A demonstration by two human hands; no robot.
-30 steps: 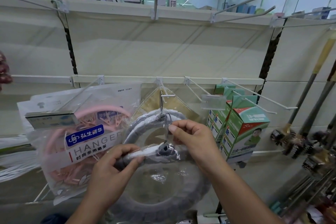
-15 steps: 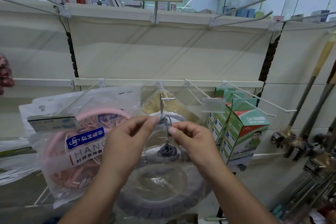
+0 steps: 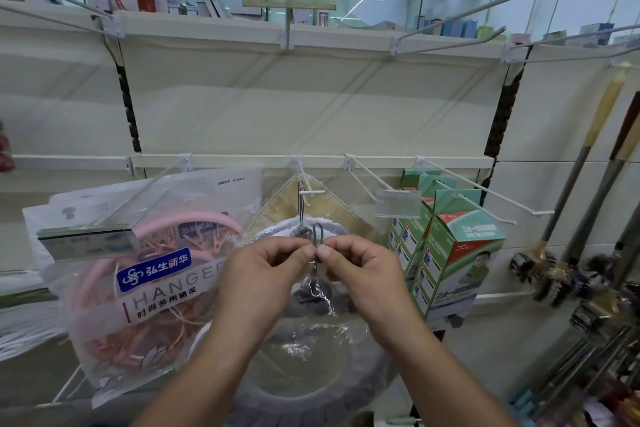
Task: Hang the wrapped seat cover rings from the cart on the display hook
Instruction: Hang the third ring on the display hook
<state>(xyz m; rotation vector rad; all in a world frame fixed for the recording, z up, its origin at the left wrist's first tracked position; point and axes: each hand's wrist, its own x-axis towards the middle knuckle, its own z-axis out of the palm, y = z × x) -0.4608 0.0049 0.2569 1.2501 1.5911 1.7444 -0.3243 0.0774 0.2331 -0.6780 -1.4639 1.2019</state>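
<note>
A grey seat cover ring [image 3: 311, 395] in clear plastic wrap hangs in front of me, below my hands. At its top sticks up a small dark loop [image 3: 318, 233]. My left hand [image 3: 258, 282] and my right hand [image 3: 363, 276] pinch this loop between thumb and forefinger, fingertips almost touching. Just above and behind is the display hook [image 3: 308, 192], a short white peg on the rail. Another wrapped ring [image 3: 277, 230] hangs from that peg by a thin wire loop. The held loop is below the peg's tip. No cart is in view.
A bag with a pink hanger ring [image 3: 145, 284] hangs on the hook to the left. Green and white boxes [image 3: 457, 253] hang on long pegs to the right. Brush handles [image 3: 588, 211] lean at the far right. Empty long hooks [image 3: 457, 15] jut from the upper shelf.
My left hand let go of the ring's lower part and rose to the top loop. Both hands now pinch the loop, slightly higher and closer to the peg.
</note>
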